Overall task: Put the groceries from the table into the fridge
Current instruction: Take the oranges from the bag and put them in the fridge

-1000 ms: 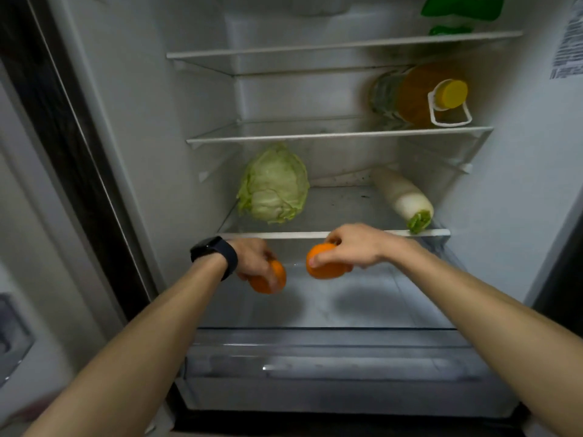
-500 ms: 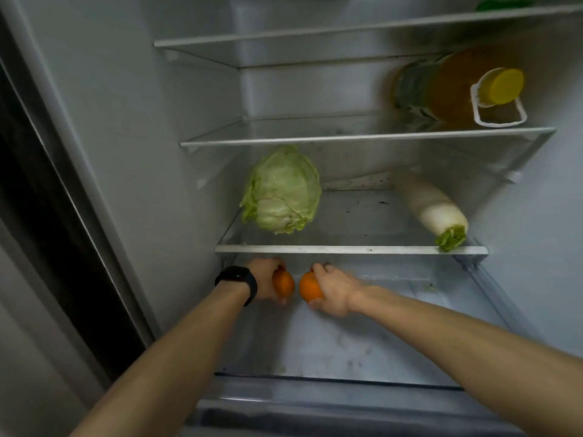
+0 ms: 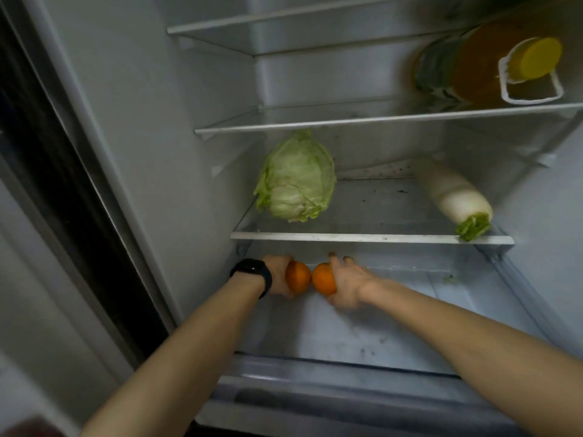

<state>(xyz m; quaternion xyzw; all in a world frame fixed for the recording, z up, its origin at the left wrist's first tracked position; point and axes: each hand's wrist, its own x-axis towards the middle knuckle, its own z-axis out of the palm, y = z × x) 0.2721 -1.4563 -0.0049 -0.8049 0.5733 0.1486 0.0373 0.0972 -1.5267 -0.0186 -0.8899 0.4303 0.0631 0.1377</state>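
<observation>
Reaching under the lowest glass shelf [image 3: 369, 237], we grip an orange in each hand: our left hand [image 3: 279, 275] wraps the left orange [image 3: 298, 276], our right hand [image 3: 345, 287] the right orange [image 3: 324, 278], fruits touching. Beyond lie a cabbage [image 3: 296, 178] and a radish [image 3: 454, 197].

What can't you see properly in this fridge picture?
- Head view: the left hand is mostly hidden behind its orange.
- The right hand covers one side of the other orange; whether the oranges rest on the bottom shelf yet is unclear.
- The bottle has a blurred label.
- The radish has its far end in shadow.
</observation>
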